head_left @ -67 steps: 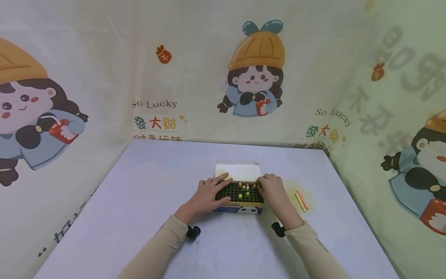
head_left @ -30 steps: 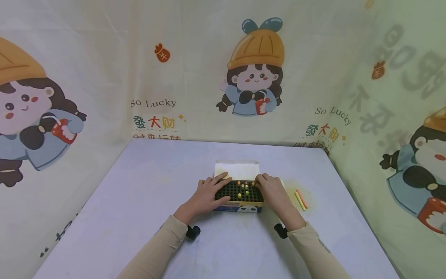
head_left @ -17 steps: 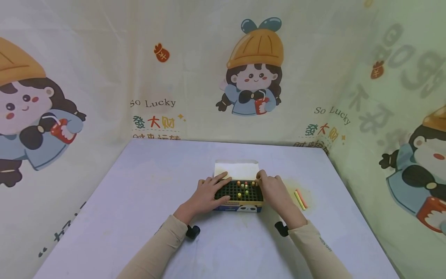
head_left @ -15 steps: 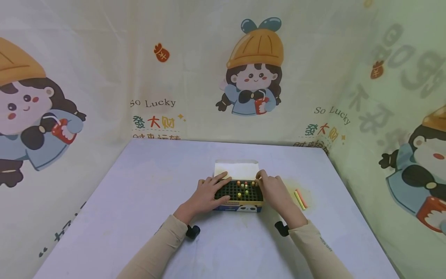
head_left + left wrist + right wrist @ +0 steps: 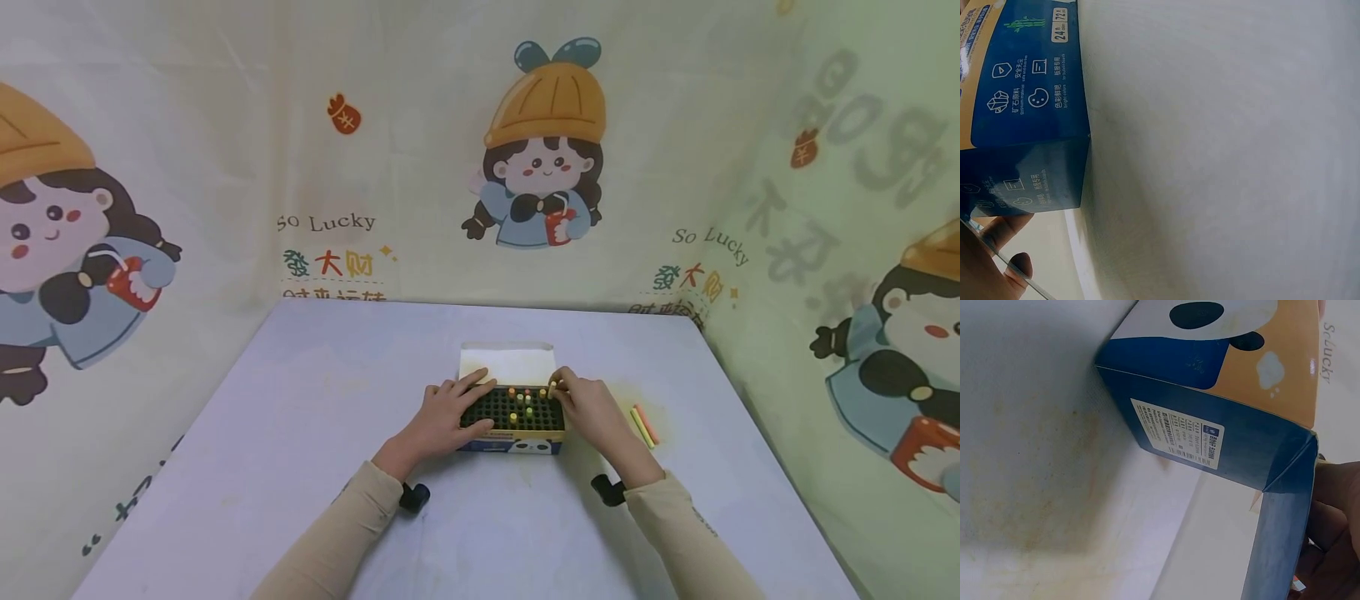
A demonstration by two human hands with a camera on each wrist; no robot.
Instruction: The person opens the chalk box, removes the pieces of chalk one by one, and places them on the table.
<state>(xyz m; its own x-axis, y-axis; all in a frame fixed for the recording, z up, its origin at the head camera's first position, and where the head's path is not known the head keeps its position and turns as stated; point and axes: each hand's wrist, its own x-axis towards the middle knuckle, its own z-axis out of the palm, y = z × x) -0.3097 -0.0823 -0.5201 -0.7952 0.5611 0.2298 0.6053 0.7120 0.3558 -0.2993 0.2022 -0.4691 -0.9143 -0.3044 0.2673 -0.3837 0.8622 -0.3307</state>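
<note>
In the head view a blue and yellow chalk box (image 5: 536, 447) stands open on the table, its lid flap (image 5: 506, 365) folded back. Inside it is a black holder (image 5: 491, 408) with rows of holes; several coloured chalk sticks (image 5: 513, 418) poke up from it. My left hand (image 5: 442, 417) lies across the box's left end, fingers spread toward the back, thumb along the front edge. At the far right corner, my right hand (image 5: 592, 408) pinches a pale yellow chalk stick (image 5: 552, 389) upright between thumb and index finger. Its lower end overlaps the holder.
To the right of the box, one yellow chalk stick (image 5: 642, 428) and one orange chalk stick (image 5: 647, 424) lie side by side on the white table (image 5: 337, 375). Cartoon-printed curtains (image 5: 420, 167) hang behind and at both sides.
My right hand has shifted slightly around the far right corner, and the pale yellow chalk now shows more clearly between its fingertips. My left hand has stayed in place on the box.
</note>
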